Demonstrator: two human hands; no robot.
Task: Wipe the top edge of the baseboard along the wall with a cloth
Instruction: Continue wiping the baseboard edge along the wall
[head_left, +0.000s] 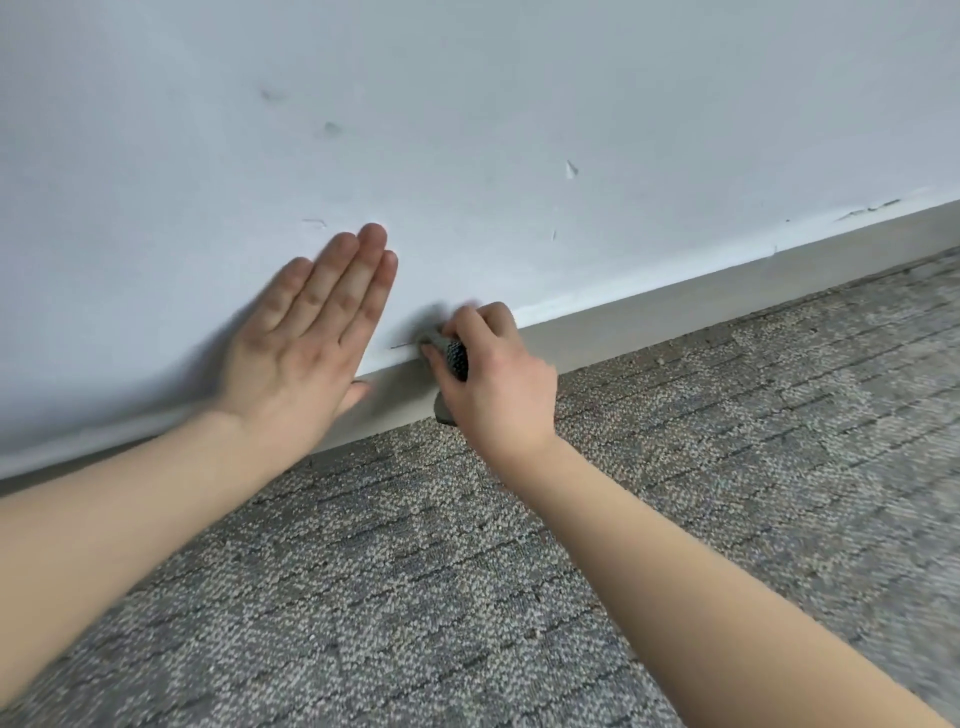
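A grey baseboard (675, 306) runs along the foot of the white wall (467, 104), rising toward the right. My right hand (493, 374) grips a bunched grey textured cloth (453, 357) and holds it against the baseboard's top edge near the middle of the view. Most of the cloth is hidden inside the fist; a small corner hangs below it. My left hand (306, 338) lies flat on the wall just left of the cloth, fingers straight and together, its thumb down on the baseboard.
Grey patterned carpet (675, 467) covers the floor up to the baseboard. The wall has scuffs and chipped paint (571, 169) above and to the right of my hands. Crumbs lie along the carpet edge at the right.
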